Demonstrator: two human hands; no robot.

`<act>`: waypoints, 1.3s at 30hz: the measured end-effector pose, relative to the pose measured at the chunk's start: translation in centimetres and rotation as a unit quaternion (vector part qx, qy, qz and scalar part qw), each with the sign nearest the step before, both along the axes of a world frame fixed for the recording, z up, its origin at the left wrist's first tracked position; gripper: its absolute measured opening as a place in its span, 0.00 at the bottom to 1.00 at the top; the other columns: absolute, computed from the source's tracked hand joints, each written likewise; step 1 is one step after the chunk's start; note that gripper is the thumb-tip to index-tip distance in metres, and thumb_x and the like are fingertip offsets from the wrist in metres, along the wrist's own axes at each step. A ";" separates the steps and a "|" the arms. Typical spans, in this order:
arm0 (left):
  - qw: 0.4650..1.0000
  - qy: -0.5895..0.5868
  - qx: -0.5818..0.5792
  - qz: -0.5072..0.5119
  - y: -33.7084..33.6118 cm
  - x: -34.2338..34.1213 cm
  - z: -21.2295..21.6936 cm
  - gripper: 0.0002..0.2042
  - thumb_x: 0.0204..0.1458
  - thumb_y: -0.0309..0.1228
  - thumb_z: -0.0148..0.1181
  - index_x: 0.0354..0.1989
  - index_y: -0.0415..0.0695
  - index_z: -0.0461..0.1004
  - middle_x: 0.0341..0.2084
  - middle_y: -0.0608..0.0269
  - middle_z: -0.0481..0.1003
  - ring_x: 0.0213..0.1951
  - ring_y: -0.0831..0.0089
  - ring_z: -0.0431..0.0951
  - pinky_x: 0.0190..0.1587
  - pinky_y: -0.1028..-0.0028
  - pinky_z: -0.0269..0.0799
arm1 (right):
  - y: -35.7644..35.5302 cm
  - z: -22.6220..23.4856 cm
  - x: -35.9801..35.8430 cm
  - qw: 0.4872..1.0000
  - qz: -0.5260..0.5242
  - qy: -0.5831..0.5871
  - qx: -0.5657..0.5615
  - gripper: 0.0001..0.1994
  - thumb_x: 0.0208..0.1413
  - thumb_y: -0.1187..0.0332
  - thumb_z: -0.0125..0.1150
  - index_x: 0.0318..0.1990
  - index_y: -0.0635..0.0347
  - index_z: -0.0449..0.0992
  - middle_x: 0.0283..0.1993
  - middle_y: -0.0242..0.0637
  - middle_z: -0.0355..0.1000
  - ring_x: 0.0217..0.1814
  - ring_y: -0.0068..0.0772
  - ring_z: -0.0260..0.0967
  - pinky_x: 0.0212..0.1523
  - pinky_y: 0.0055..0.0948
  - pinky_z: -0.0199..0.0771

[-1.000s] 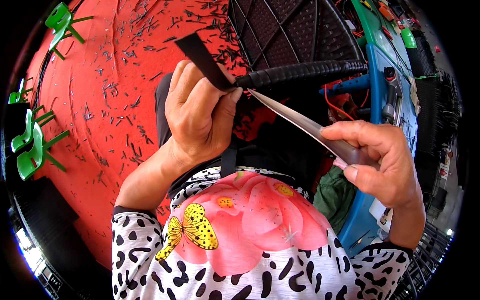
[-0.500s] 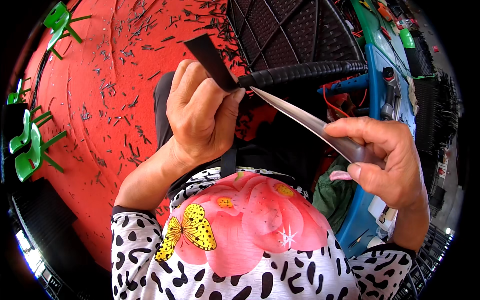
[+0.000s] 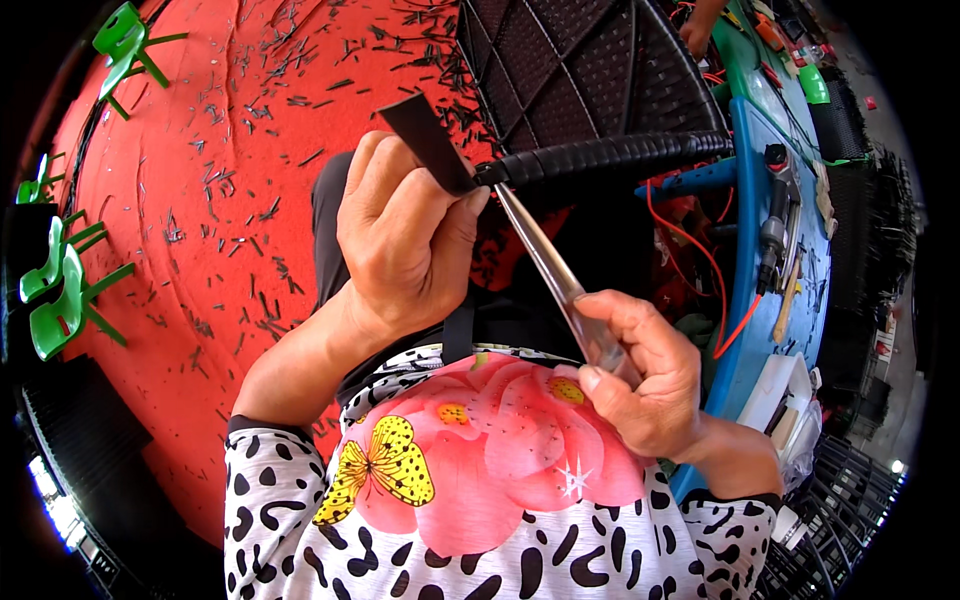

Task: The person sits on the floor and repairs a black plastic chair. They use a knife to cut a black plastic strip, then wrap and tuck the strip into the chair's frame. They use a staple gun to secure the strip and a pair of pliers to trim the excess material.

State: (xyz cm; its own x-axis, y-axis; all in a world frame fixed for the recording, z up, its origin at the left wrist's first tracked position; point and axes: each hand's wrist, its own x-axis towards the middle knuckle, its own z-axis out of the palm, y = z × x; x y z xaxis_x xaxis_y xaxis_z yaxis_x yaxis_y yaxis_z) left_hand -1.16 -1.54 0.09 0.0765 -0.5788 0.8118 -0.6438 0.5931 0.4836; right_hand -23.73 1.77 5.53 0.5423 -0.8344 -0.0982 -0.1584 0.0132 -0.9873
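My left hand (image 3: 405,245) is closed around a flat dark rattan strip (image 3: 430,143), whose free end sticks up past my fingers. Its thumb lies against the end of a black strip-wrapped bar (image 3: 620,147) on a dark woven wicker chair part (image 3: 590,70). Between thumb and fingers, my right hand (image 3: 645,375) grips a long tapered metal awl (image 3: 545,245), broad at the held end. The awl's tip is at the bar's end, close to my left thumb; whether it goes under the wrapping I cannot tell.
A blue bench (image 3: 750,190) on the right carries an air tool (image 3: 775,215) with a red hose (image 3: 718,290) and a white tray (image 3: 770,390). Another person's hand (image 3: 697,35) shows at the top. Black offcuts litter the red floor (image 3: 200,330); green chairs (image 3: 65,300) stand left.
My right hand has swung left and down toward my body, making the awl steeper, with its tip still by my left thumb. Another person's hand has come into view at the top.
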 end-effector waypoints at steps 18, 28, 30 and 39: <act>0.999 -0.005 0.014 0.045 -0.7 0.4 0.0 0.06 0.39 0.16 0.59 0.25 0.38 0.70 0.25 0.58 0.71 0.27 0.61 0.68 0.31 0.69 0.63 | -1.0 0.3 3.2 0.960 -0.005 -0.175 0.219 0.18 0.54 0.79 0.53 0.52 0.68 0.61 0.32 0.32 0.65 0.27 0.15 0.61 0.30 0.17 0.66; 0.998 -0.023 -0.001 0.056 -1.2 0.1 0.1 0.07 0.39 0.16 0.60 0.27 0.39 0.72 0.25 0.60 0.73 0.27 0.62 0.69 0.32 0.69 0.65 | -1.5 1.4 2.5 0.953 0.034 -0.164 0.251 0.15 0.57 0.76 0.52 0.51 0.67 0.62 0.30 0.28 0.63 0.26 0.11 0.59 0.28 0.15 0.63; 0.998 -0.025 -0.006 0.060 -1.2 0.1 0.1 0.07 0.39 0.17 0.61 0.27 0.39 0.72 0.25 0.60 0.73 0.27 0.62 0.69 0.32 0.69 0.65 | -1.5 1.7 2.6 0.953 0.032 -0.158 0.256 0.15 0.58 0.75 0.51 0.51 0.67 0.62 0.30 0.28 0.63 0.26 0.11 0.59 0.28 0.15 0.63; 0.998 -0.023 -0.008 0.056 -1.2 0.2 0.0 0.07 0.39 0.16 0.61 0.27 0.39 0.72 0.24 0.60 0.72 0.27 0.62 0.68 0.31 0.70 0.64 | -1.0 0.4 2.4 0.987 0.051 -0.064 0.138 0.14 0.58 0.76 0.51 0.51 0.66 0.63 0.29 0.27 0.65 0.25 0.11 0.59 0.26 0.15 0.63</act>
State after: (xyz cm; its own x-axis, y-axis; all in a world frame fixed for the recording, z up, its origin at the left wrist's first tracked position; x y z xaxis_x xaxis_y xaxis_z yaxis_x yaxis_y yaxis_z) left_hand -0.99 -2.74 0.13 0.1022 -0.5558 0.8250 -0.7276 0.5237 0.4430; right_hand -21.33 0.79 5.92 0.6448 -0.7258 -0.2397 -0.0478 0.2747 -0.9603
